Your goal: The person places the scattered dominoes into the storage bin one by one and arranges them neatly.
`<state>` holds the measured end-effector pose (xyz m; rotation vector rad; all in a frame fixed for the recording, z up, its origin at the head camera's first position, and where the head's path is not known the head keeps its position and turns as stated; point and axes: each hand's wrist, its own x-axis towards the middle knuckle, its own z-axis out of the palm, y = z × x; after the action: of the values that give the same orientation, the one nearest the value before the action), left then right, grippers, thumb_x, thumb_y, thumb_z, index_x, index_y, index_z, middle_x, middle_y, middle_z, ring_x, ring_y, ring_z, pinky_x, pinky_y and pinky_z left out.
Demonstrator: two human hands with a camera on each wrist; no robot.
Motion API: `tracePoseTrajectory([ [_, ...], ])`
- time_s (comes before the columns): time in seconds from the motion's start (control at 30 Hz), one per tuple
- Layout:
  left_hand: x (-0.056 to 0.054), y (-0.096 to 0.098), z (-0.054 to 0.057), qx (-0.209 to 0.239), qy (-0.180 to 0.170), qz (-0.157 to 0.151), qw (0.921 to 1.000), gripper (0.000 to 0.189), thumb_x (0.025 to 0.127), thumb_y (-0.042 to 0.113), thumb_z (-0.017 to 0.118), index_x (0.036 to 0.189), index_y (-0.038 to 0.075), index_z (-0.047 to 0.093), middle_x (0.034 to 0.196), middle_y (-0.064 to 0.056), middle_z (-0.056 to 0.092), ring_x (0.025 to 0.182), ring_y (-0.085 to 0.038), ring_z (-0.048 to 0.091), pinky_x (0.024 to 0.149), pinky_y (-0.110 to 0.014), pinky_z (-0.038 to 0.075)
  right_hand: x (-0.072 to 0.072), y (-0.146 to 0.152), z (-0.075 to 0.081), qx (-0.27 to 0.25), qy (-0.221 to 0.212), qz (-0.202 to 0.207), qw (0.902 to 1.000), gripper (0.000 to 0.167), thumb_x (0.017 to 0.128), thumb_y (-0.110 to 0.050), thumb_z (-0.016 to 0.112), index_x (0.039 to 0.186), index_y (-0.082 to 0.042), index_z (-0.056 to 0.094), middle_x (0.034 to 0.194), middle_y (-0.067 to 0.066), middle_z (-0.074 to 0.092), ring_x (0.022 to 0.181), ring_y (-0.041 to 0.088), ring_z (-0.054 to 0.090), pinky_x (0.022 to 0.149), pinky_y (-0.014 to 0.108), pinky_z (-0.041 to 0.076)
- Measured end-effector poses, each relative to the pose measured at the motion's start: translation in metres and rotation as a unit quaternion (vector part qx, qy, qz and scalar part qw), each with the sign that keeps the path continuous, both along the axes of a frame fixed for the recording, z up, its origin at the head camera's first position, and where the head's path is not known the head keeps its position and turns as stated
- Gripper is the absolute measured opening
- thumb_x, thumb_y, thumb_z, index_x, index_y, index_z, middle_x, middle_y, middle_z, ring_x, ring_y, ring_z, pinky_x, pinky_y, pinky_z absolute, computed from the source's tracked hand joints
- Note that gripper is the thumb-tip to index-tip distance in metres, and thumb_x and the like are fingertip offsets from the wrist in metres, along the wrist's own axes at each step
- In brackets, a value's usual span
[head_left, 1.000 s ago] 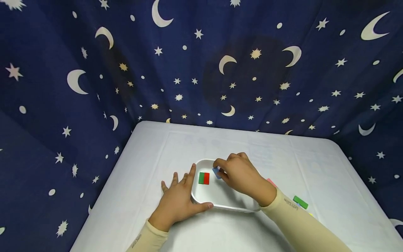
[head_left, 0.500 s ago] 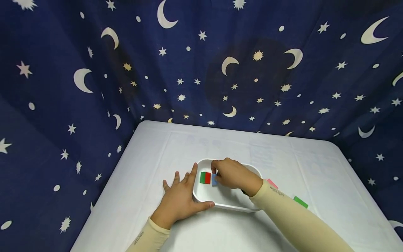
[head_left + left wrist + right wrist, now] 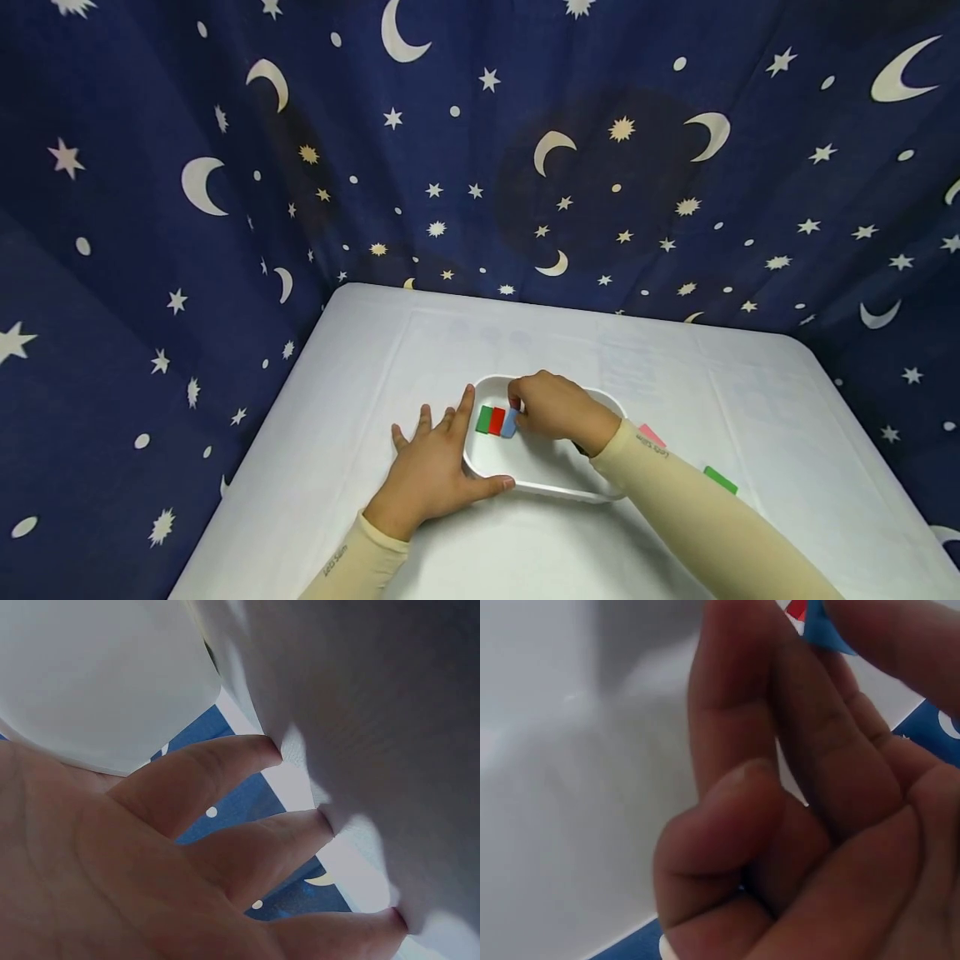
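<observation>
A white tray (image 3: 555,490) with rounded corners lies on the table; inside, toward its left end, a green block (image 3: 484,419) and a red block (image 3: 497,422) lie side by side. My right hand (image 3: 558,408) pinches a blue block (image 3: 509,422) between thumb and fingers, slightly tilted, right at the red block's right side. In the right wrist view the blue block (image 3: 823,631) shows at the fingertips. My left hand (image 3: 431,479) is spread at the tray's left end, index finger and thumb along the rim, the other fingertips on the tablecloth.
Right of the tray, a pink block (image 3: 652,435) lies partly behind the right sleeve, and a green block (image 3: 721,480) lies farther right. A white cloth covers the table (image 3: 360,350). A dark blue curtain (image 3: 480,150) with moons and stars stands behind.
My right hand has moved left and down in the tray, bringing the blue block from apart to beside the red one. My left hand keeps its place at the tray.
</observation>
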<state>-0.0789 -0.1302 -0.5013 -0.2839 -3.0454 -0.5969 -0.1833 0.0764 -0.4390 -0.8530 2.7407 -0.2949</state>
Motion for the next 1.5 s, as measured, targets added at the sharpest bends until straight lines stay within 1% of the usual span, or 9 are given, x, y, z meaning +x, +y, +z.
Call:
tracePoseTrajectory([
  [0.23, 0.001, 0.0, 0.001, 0.007, 0.005, -0.003, 1.0, 0.139, 0.063, 0.108, 0.044, 0.172, 0.03, 0.005, 0.152, -0.013, 0.058, 0.142, -0.059, 0.041, 0.096, -0.092, 0.023, 0.0, -0.003, -0.001, 0.03, 0.016, -0.004, 0.9994, 0.011, 0.085, -0.01, 0.079, 0.088, -0.019, 0.072, 0.073, -0.009, 0.062, 0.061, 0.017, 0.055, 0.056, 0.037, 0.046],
  [0.4, 0.001, 0.0, 0.002, 0.008, 0.005, -0.003, 1.0, 0.139, 0.064, 0.107, 0.046, 0.172, 0.03, 0.005, 0.151, -0.013, 0.058, 0.142, -0.059, 0.041, 0.096, -0.092, 0.023, 0.0, -0.004, -0.002, 0.044, 0.019, -0.01, 0.9988, 0.012, 0.085, -0.013, 0.08, 0.095, -0.018, 0.075, 0.079, -0.007, 0.066, 0.064, 0.018, 0.056, 0.06, 0.039, 0.049],
  [0.53, 0.001, 0.0, 0.002, 0.006, 0.007, -0.003, 1.0, 0.139, 0.064, 0.107, 0.046, 0.172, 0.03, 0.005, 0.151, -0.013, 0.059, 0.142, -0.058, 0.041, 0.096, -0.092, 0.023, 0.001, -0.005, -0.003, 0.049, 0.016, -0.018, 0.9985, 0.017, 0.085, -0.021, 0.084, 0.099, -0.017, 0.075, 0.077, -0.007, 0.064, 0.065, 0.019, 0.057, 0.061, 0.041, 0.049],
  [0.67, 0.001, 0.0, 0.001, 0.007, 0.009, -0.003, 0.9999, 0.139, 0.064, 0.108, 0.045, 0.172, 0.03, 0.006, 0.151, -0.013, 0.059, 0.142, -0.059, 0.042, 0.096, -0.092, 0.023, 0.004, -0.006, -0.002, 0.048, 0.006, -0.026, 0.9985, 0.029, 0.08, -0.033, 0.092, 0.098, -0.018, 0.075, 0.073, -0.01, 0.061, 0.065, 0.019, 0.057, 0.06, 0.04, 0.048],
  [0.8, 0.001, 0.0, 0.001, 0.007, 0.007, -0.003, 0.9999, 0.139, 0.064, 0.108, 0.044, 0.172, 0.03, 0.005, 0.151, -0.013, 0.058, 0.142, -0.058, 0.042, 0.096, -0.092, 0.023, 0.006, -0.006, -0.002, 0.04, 0.003, -0.024, 0.9989, 0.031, 0.075, -0.031, 0.096, 0.094, -0.018, 0.074, 0.072, -0.011, 0.06, 0.063, 0.018, 0.057, 0.06, 0.039, 0.048],
  [0.93, 0.001, 0.0, 0.001, 0.004, 0.001, -0.002, 1.0, 0.139, 0.063, 0.109, 0.043, 0.172, 0.032, 0.003, 0.153, -0.013, 0.057, 0.143, -0.058, 0.041, 0.097, -0.092, 0.023, 0.007, -0.006, -0.004, 0.04, 0.016, -0.017, 0.9989, 0.031, 0.074, -0.029, 0.096, 0.092, -0.019, 0.073, 0.072, -0.011, 0.06, 0.063, 0.017, 0.056, 0.059, 0.039, 0.048],
  [1.13, 0.0, 0.0, 0.0, 0.003, -0.001, -0.002, 1.0, 0.139, 0.063, 0.109, 0.042, 0.171, 0.033, 0.0, 0.153, -0.013, 0.057, 0.143, -0.058, 0.04, 0.097, -0.091, 0.023, 0.008, -0.006, -0.005, 0.043, 0.031, -0.019, 0.9984, 0.032, 0.074, -0.032, 0.096, 0.092, -0.019, 0.072, 0.07, -0.011, 0.059, 0.062, 0.017, 0.055, 0.058, 0.04, 0.047],
  [1.3, 0.0, -0.001, 0.0, 0.007, 0.006, -0.005, 0.9999, 0.138, 0.064, 0.107, 0.045, 0.172, 0.032, 0.003, 0.151, -0.014, 0.058, 0.142, -0.059, 0.041, 0.096, -0.092, 0.023, 0.009, -0.008, -0.005, 0.05, 0.028, -0.021, 0.9982, 0.032, 0.075, -0.033, 0.096, 0.094, -0.019, 0.073, 0.07, -0.011, 0.059, 0.063, 0.016, 0.056, 0.059, 0.04, 0.048],
  [1.5, 0.001, 0.0, 0.001, 0.007, 0.008, -0.005, 0.9999, 0.137, 0.065, 0.107, 0.045, 0.172, 0.032, 0.004, 0.151, -0.014, 0.059, 0.142, -0.059, 0.042, 0.096, -0.092, 0.023, 0.008, -0.008, -0.005, 0.056, 0.017, -0.024, 0.998, 0.034, 0.076, -0.034, 0.095, 0.1, -0.02, 0.075, 0.073, -0.012, 0.059, 0.065, 0.017, 0.057, 0.061, 0.04, 0.048],
])
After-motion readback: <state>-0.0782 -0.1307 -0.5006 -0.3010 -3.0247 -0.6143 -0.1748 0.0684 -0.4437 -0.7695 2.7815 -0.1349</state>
